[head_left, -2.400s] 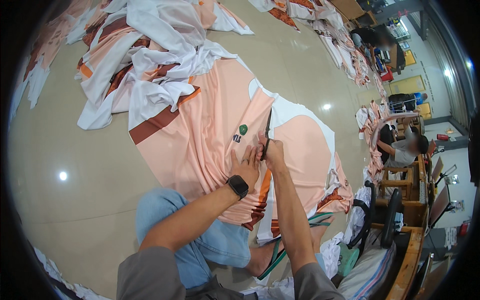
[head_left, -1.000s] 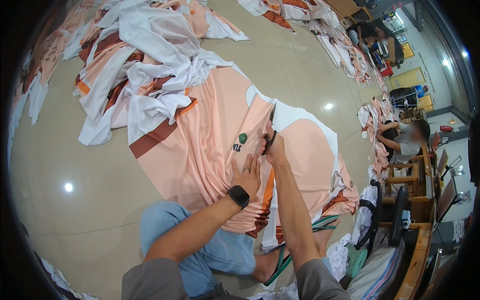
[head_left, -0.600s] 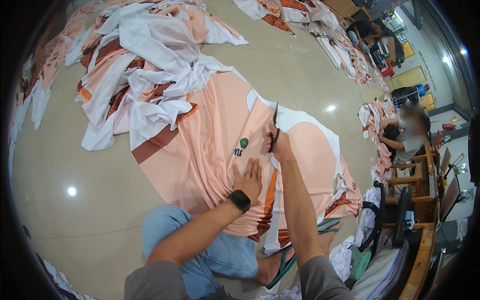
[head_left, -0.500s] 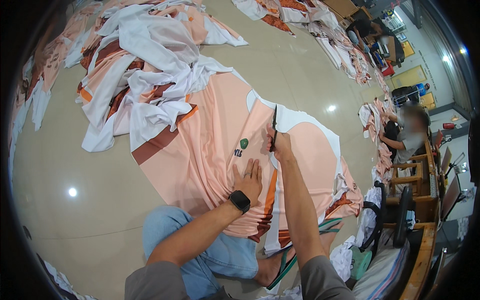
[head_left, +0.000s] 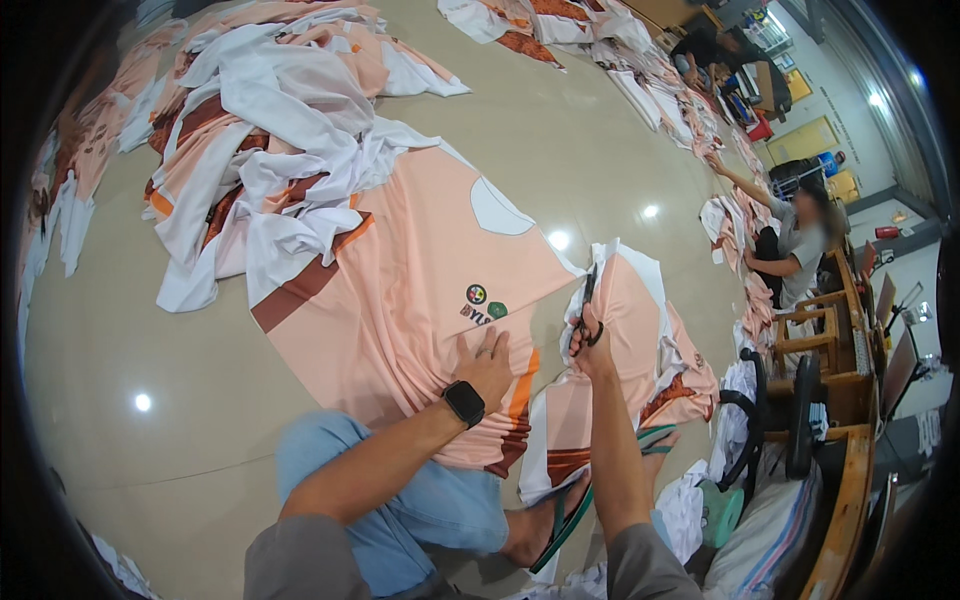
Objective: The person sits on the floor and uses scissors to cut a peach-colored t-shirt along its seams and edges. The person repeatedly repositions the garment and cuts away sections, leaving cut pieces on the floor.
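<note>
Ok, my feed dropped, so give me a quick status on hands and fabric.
Right hand grips scissors, blades in the peach fabric sheet. Left hand flat on the sheet, beside the cut. Nothing blocking the cut line.

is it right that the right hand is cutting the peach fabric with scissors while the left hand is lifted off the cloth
Not quite. The head view shows the left hand pressed flat on the peach fabric, not lifted. The right hand does hold the scissors at the cut.
</note>
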The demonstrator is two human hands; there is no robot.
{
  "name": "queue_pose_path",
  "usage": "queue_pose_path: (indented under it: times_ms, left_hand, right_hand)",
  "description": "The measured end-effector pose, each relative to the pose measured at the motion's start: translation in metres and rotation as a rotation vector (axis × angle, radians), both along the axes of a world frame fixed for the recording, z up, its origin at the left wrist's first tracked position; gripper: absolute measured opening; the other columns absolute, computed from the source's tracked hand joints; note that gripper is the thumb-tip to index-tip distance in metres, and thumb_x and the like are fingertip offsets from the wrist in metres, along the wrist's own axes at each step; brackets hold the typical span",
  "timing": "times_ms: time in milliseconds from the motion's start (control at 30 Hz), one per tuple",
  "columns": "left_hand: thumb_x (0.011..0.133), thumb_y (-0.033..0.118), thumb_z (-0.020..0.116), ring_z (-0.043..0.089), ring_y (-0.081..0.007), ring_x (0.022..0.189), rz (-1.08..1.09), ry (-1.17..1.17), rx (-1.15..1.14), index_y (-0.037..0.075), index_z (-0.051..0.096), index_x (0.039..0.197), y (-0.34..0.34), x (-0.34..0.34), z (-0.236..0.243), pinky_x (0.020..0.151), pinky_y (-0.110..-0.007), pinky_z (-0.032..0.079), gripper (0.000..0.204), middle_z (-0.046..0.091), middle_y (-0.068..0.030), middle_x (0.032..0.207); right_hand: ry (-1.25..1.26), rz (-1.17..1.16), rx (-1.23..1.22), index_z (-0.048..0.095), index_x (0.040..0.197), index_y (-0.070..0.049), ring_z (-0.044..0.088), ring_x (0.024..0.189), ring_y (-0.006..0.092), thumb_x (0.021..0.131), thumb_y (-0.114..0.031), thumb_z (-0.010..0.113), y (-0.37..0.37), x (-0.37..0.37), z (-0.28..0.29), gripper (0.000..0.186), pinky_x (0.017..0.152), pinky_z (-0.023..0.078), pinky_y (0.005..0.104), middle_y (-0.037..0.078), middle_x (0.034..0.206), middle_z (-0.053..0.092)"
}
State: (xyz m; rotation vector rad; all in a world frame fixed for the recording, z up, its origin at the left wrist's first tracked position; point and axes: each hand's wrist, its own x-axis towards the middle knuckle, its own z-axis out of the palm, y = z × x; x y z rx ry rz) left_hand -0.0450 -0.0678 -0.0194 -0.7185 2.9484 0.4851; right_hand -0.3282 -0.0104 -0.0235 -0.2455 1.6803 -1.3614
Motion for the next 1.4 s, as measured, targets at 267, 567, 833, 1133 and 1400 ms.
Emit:
queue_pose_path:
  times_ms: [267, 567, 833, 1133, 1400]
  left_hand:
    - [0.09, 0.032, 0.073, 0.069, -0.0327, 0.112, -0.21, 0.099, 0.252, 0.008, 0.076, 0.093, 0.005, 0.004, 0.031, 0.085, -0.048, 0.054, 0.025, 0.074, -0.0138, 0.097]
    - [0.084, 0.048, 0.078, 0.037, -0.0428, 0.149, 0.122, 0.206, 0.002, 0.0, 0.042, 0.153, -0.022, 0.004, -0.005, 0.107, -0.066, 0.043, 0.091, 0.04, -0.027, 0.157]
    - [0.088, 0.03, 0.07, 0.011, -0.0453, 0.16, 0.255, -0.224, 0.032, -0.001, 0.031, 0.161, -0.063, 0.058, -0.002, 0.122, -0.072, 0.018, 0.089, 0.018, -0.0267, 0.172]
    - [0.094, 0.036, 0.065, 0.022, -0.0408, 0.159, 0.228, 0.163, 0.109, -0.005, 0.04, 0.155, -0.058, 0.011, -0.024, 0.118, -0.077, 0.017, 0.078, 0.027, -0.0271, 0.168]
    - [0.087, 0.067, 0.065, 0.015, -0.0411, 0.16, 0.187, 0.148, 0.091, -0.004, 0.033, 0.159, -0.036, -0.009, -0.022, 0.117, -0.079, 0.011, 0.106, 0.021, -0.0268, 0.17]
  right_hand:
    - [0.132, 0.139, 0.296, 0.061, 0.1, 0.0, 0.051, 0.045, 0.0182, 0.098, -0.06, 0.067, 0.123, 0.016, 0.039, 0.06, 0.046, 0.042, 0.0334, 0.001, 0.058, 0.05]
    - [0.132, 0.294, 0.334, 0.066, 0.099, 0.006, 0.055, 0.042, 0.0149, 0.098, -0.055, 0.069, 0.183, 0.059, 0.095, 0.061, 0.041, 0.043, 0.0283, 0.004, 0.058, 0.058]
    - [0.142, 0.44, 0.413, 0.066, 0.097, 0.005, 0.054, 0.04, 0.0142, 0.095, -0.054, 0.074, 0.187, 0.095, 0.113, 0.06, 0.039, 0.042, 0.0276, 0.004, 0.058, 0.057]
    - [0.28, 0.543, 0.487, 0.064, 0.107, 0.006, 0.063, 0.049, 0.0172, 0.09, -0.044, 0.082, 0.169, 0.105, 0.103, 0.056, 0.045, 0.048, 0.0321, 0.01, 0.064, 0.066]
    - [1.315, 0.54, 0.427, 0.063, 0.116, 0.0, 0.071, 0.081, 0.046, 0.085, -0.049, 0.082, 0.152, 0.066, 0.059, 0.061, 0.07, 0.054, 0.052, 0.023, 0.084, 0.073]
